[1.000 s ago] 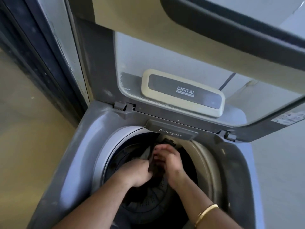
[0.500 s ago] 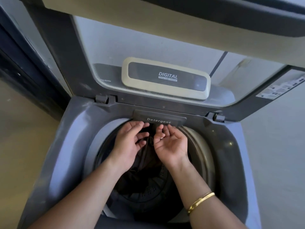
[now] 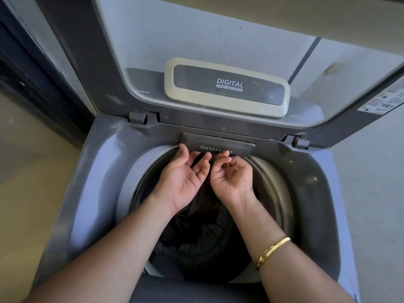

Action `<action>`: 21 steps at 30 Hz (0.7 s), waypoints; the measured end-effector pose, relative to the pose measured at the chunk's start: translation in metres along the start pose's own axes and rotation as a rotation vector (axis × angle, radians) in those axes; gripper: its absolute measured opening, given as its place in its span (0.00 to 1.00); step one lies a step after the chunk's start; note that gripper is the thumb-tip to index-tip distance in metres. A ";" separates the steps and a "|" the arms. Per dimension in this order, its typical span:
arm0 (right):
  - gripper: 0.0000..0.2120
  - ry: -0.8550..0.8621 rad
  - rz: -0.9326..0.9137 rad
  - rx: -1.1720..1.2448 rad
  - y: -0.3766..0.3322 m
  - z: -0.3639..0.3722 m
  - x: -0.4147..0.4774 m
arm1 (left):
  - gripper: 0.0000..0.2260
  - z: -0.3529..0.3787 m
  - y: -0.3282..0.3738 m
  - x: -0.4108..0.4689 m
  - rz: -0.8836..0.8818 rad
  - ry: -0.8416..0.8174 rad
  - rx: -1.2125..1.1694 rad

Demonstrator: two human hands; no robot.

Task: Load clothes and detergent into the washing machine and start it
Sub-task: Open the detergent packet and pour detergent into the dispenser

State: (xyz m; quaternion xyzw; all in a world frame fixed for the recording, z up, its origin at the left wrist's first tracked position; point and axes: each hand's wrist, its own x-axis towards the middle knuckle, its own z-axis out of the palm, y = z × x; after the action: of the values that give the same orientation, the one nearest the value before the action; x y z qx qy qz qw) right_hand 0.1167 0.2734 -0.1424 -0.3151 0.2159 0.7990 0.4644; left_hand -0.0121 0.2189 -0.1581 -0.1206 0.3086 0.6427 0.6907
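Dark, crumpled clothes (image 3: 196, 217) already lie in the perforated steel drum (image 3: 203, 243) at lower centre of the frame. You're now at the matt grey plastic drawer marked "Detergent" (image 3: 218, 146): your left hand (image 3: 181, 176) and right hand (image 3: 232, 178) are palm-up, fingers (image 3: 184, 150) loosely spread and curled under its front edge, holding nothing. Detergent and starting look still to come.

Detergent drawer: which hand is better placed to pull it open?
Probably left. The left hand has fingertips under the detergent drawer at its front edge; the right hand is curled just below it, touching less.
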 end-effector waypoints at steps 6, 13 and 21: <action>0.16 0.008 -0.015 -0.038 -0.003 -0.002 0.001 | 0.15 -0.004 -0.002 0.005 0.018 -0.037 -0.015; 0.16 0.041 -0.025 -0.096 -0.002 -0.006 -0.003 | 0.25 -0.011 -0.007 0.001 0.041 -0.059 -0.037; 0.14 0.096 -0.033 -0.135 0.006 -0.010 -0.018 | 0.16 -0.014 -0.011 -0.015 0.031 -0.017 -0.011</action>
State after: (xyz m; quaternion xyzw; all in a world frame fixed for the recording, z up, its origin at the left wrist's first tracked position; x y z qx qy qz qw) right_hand 0.1214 0.2536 -0.1368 -0.3871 0.1783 0.7880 0.4444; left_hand -0.0051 0.1968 -0.1630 -0.1140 0.3008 0.6562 0.6826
